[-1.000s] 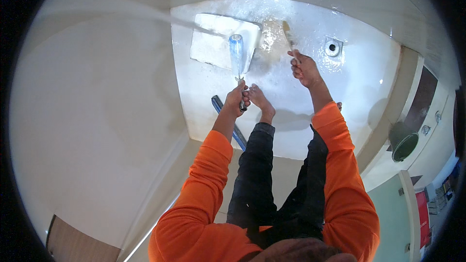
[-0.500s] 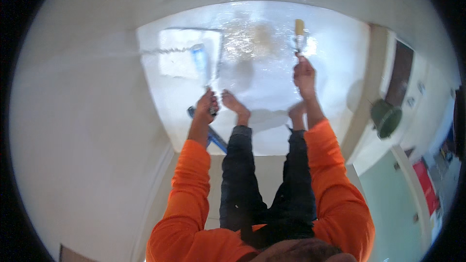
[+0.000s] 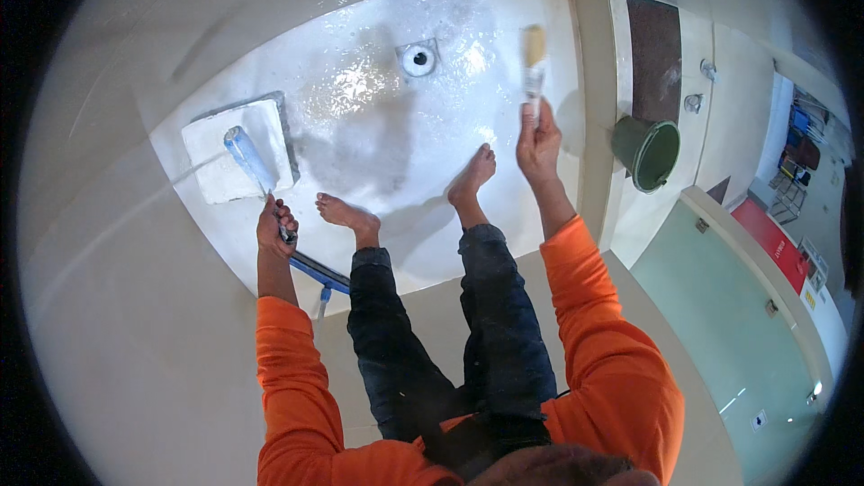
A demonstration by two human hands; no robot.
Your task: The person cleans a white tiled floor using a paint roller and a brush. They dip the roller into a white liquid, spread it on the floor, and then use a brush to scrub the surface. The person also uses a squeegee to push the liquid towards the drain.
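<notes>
At right, brush (image 3: 534,76) aligned fore-and-aft, bristles (image 3: 535,43) foremost

The person (image 3: 382,463) wears creased orange sleeves (image 3: 297,378) and dark trousers (image 3: 507,319) with turned-up hems (image 3: 371,257).

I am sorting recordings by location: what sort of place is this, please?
Probably a shower or bathroom: a round drain in the wet floor, tap-like fittings, and a greenish glass panel.

A brush (image 3: 535,63) is in my right fingers (image 3: 545,114), a bucket (image 3: 648,155) right of them; ahead of my left fingers (image 3: 284,211) lies a slab (image 3: 225,178), behind them a squeegee (image 3: 317,271).
</notes>
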